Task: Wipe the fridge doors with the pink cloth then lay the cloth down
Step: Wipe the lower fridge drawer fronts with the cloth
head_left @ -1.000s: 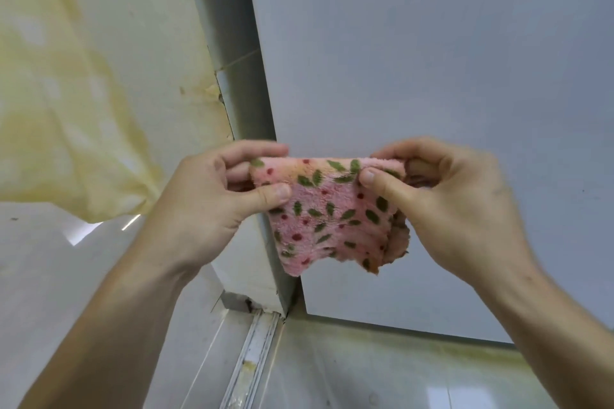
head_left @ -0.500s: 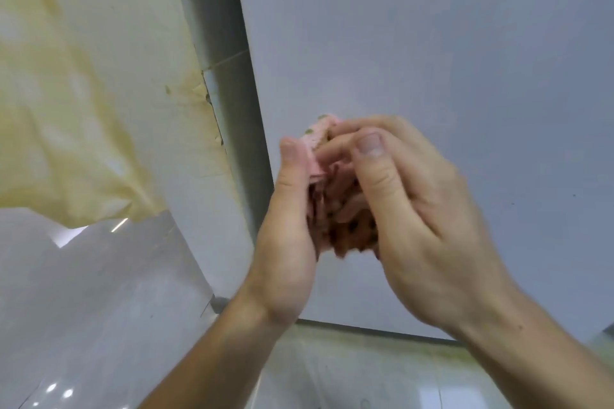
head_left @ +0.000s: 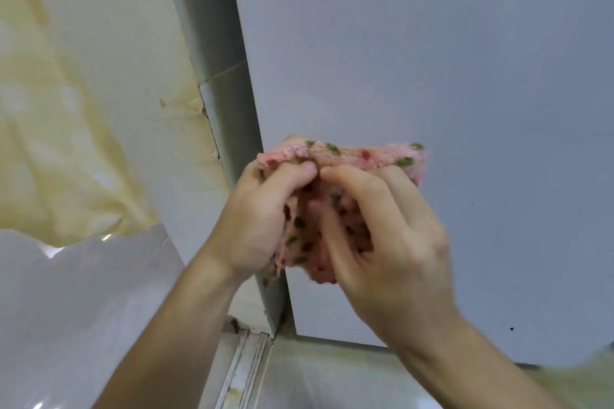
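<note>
The pink cloth (head_left: 358, 156) with green leaves and red dots is bunched between both hands in front of the lower left part of the white fridge door (head_left: 448, 93). My left hand (head_left: 259, 222) grips its left side with curled fingers. My right hand (head_left: 388, 242) grips the right side, thumb and fingers curled into the folds. The cloth's top edge shows above my fingers; much of it is hidden between my palms. Whether the cloth touches the door I cannot tell.
A yellowish curtain (head_left: 59, 126) hangs at the left over a white wall. The fridge's grey side (head_left: 229, 103) stands between wall and door. A metal floor track (head_left: 246, 372) runs below on pale floor tiles (head_left: 83, 309).
A second ago the cloth was stretched flat between my hands. They came together and folded it; now they have parted a little, with the folded cloth bunched in both.
</note>
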